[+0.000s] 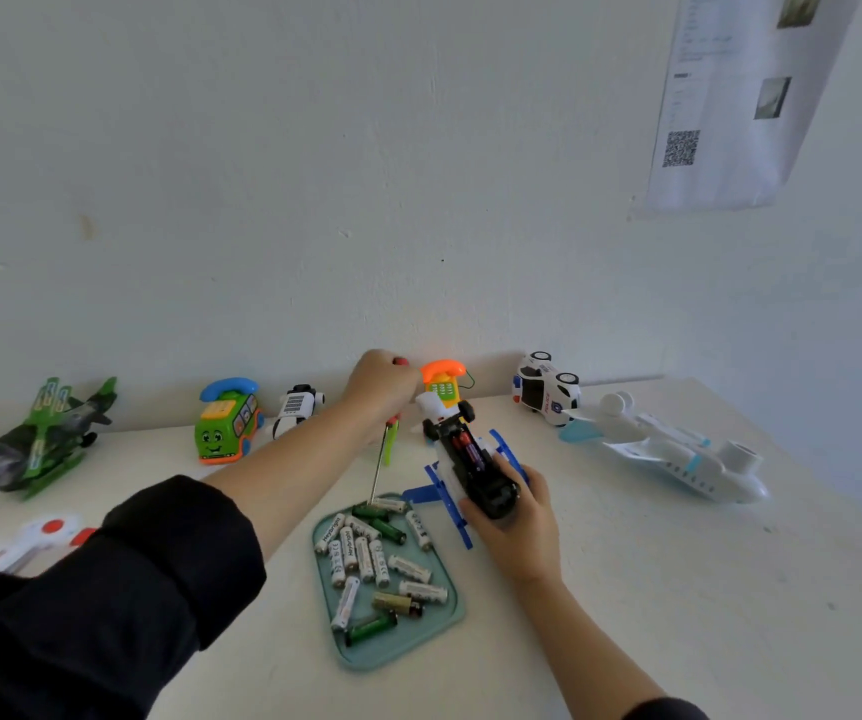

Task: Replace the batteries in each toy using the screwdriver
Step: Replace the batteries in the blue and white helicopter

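Head view, looking down at white counter (626, 589) against pale wall.

Left hand (379, 387): raised over centre-back of counter, fingers curled round red handle of screwdriver (378, 470); shaft angled down, tip at or just above far edge of tray (449, 623) – contact unclear, view too small. Black sleeve (122, 589) pushed up forearm.

Right hand (514, 522): grips toy w/ black underside (475, 472) from near end, thumb on its left side, fingers wrapped round right. Toy flipped belly-up, just right of tray; battery bay open, cell visible inside (prob. one or two; cannot tell). Blue rotor blades (442, 488) stick out from under it, flat on counter.

Tray: teal, rounded corners, centre-front of counter. Holds loose batteries (366, 558), approx. a dozen+, mostly white, a few green, lying at mixed angles.

Other toys along wall, L to R: green camo helicopter (36, 439); green bus w/ blue phone handset (229, 420); small white/black vehicle (296, 407) tipped on its side; orange phone toy (443, 381) behind held toy; police car (546, 389) on its side; white/blue plane (678, 452) at right. Red/white toy (29, 543) at far left, partly behind sleeve.

Wall, upper right: printed sheet w/ QR code (730, 106).
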`<action>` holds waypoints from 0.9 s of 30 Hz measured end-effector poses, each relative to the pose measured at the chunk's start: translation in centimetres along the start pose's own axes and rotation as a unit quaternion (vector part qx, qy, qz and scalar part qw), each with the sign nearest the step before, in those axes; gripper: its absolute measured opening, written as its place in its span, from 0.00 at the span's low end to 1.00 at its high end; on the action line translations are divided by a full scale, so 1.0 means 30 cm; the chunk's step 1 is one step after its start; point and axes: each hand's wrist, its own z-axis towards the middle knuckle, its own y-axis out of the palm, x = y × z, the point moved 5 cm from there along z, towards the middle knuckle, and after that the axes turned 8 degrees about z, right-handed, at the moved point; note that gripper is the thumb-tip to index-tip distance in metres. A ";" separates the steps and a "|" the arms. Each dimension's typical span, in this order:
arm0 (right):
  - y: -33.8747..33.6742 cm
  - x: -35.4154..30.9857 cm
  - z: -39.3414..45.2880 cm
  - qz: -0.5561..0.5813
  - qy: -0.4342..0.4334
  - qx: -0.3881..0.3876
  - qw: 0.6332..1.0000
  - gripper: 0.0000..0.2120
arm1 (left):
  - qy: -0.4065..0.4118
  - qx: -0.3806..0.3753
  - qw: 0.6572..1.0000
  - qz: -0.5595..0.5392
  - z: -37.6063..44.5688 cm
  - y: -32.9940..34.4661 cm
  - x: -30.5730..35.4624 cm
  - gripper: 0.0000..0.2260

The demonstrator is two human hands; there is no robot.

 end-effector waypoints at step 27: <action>0.004 0.017 0.005 0.009 0.042 0.009 0.999 0.32 | 0.373 0.115 0.921 -0.007 -0.199 0.116 0.002 0.09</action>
